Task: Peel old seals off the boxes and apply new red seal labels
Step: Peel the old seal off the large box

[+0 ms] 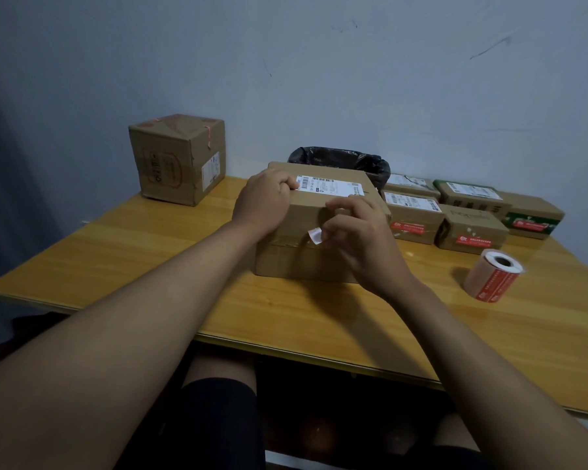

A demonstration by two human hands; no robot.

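The person's knees sit nearest, under the tabletop [184, 300] edge. The right hand [360, 239] pinches a curled old seal [314, 236] half lifted off the front of the box [319, 212]; the left hand [263, 201] grips the box's top corner at 10 o'clock, steadying it. Peeling is the step in hand. Next likely comes pulling the seal free, then reaching to 3 o'clock for the roll [494, 279] of red labels.
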